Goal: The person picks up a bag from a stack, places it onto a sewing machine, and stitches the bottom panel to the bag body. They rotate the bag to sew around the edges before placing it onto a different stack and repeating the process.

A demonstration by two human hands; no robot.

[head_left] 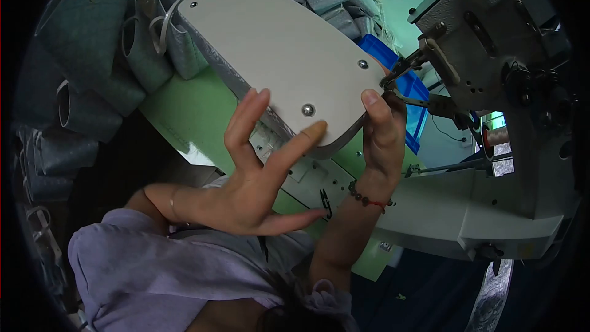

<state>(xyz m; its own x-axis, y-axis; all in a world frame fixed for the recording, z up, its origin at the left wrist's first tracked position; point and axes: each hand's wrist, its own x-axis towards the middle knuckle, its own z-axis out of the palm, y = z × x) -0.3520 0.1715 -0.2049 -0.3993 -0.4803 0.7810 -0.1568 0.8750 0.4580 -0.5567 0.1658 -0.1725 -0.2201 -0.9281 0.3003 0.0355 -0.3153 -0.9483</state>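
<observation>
The left hand [252,178] was spread, its fingertips steadying the underside of the bag base [276,43]. The right hand [382,141] pinched the base's rounded end, just beside the needle of the sewing machine [491,43]. This looked like positioning the edge for stitching. The next move would call for turning the curve slowly, with the fingers kept off the needle. Counted: one base with four studs [308,109], one machine, one blue bin [384,55]. Farther off, the bags [141,49] overlapped too much to count.

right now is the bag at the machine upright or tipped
Tipped: the bag shows its studded base to the camera, left hand spread on it, right hand gripping its edge.
</observation>
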